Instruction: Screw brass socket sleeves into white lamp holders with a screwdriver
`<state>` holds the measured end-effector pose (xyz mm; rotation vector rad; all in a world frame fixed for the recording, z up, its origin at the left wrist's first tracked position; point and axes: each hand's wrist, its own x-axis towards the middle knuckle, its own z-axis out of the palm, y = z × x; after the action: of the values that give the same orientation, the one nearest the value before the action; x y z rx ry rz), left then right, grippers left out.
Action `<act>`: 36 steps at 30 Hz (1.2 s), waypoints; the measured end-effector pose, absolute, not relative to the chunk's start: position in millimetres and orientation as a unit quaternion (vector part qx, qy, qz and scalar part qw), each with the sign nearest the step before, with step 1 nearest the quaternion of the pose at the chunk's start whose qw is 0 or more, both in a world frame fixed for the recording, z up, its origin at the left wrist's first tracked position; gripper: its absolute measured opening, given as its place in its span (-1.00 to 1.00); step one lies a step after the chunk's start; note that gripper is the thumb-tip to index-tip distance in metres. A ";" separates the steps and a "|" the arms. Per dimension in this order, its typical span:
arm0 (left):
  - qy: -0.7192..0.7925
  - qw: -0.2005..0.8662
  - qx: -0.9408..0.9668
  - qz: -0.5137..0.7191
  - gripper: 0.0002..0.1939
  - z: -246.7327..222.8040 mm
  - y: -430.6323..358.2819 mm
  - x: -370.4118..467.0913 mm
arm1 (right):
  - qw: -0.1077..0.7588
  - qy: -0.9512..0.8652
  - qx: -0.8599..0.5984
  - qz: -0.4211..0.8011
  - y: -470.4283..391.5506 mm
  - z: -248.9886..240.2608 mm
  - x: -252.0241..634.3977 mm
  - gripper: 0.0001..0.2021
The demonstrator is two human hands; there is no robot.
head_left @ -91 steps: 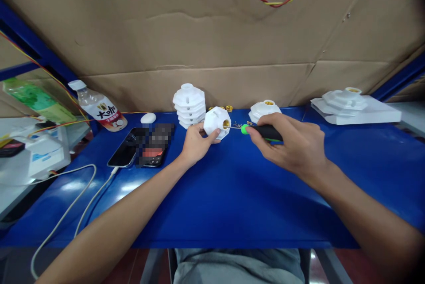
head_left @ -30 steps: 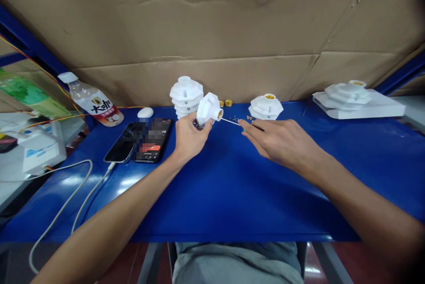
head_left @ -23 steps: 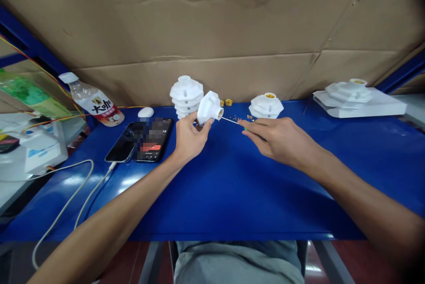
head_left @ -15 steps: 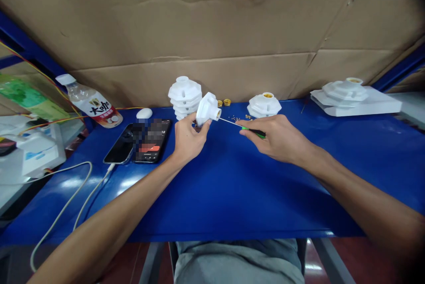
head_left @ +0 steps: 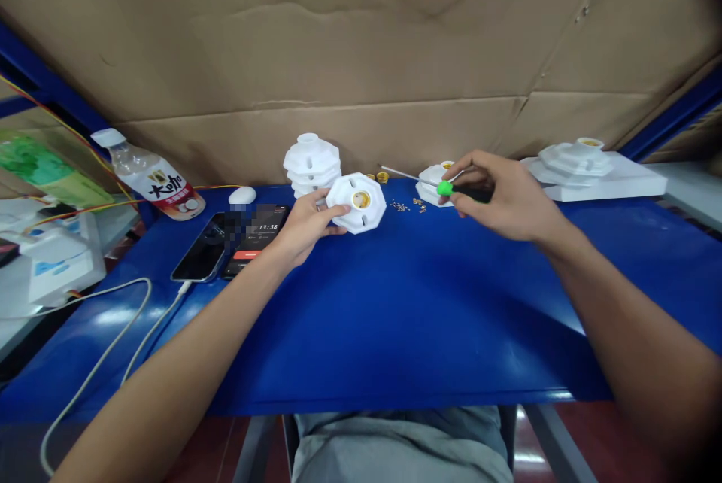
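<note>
The left hand (head_left: 304, 226) is closed on the rim of a white octagonal lampholder (head_left: 341, 218), its thumb on the front face and its other fingers reaching behind the edge. The lampholder is tilted so that its brass-lined socket faces the person. With this lampholder as the clock's centre, the right hand (head_left: 511, 195) is well out at three o'clock, thumb and fingers wrapped around the black-and-green handle of a screwdriver (head_left: 444, 188). The shaft points toward ten o'clock from that hand, its tip apart from the lampholder's edge.

At eleven o'clock a stack of white lampholders (head_left: 311, 156) is near enough to be partly covered by the held one; whether they touch cannot be told. Brass screw shells (head_left: 382, 177) lie near at one o'clock, small screws (head_left: 400, 206) at three. A second lampholder (head_left: 429, 191) sits beyond the screws, partly hidden by the screwdriver and right hand. Farther out at three, a white slab (head_left: 614, 186) bears more lampholders (head_left: 578, 158).

Two phones (head_left: 200, 251) lie between eight and nine o'clock, and a bottle (head_left: 163, 186) stands at nine. The cardboard wall (head_left: 395, 54) bounds twelve o'clock. Between the forearms, the blue tabletop (head_left: 406, 317) leaves broad room toward its front edge at six.
</note>
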<state>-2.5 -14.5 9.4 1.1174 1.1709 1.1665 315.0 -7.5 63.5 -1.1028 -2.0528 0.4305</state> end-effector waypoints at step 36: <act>0.437 0.323 0.684 0.487 -0.71 -0.3 -11.1 -3.3 | 0.490 -0.706 -0.447 0.249 -19.5 60.8 284.8 -0.82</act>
<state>-3.3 -11.1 -0.3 1.7951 1.1482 1.2779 284.8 -19.5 60.8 -1.0848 -1.7148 0.6038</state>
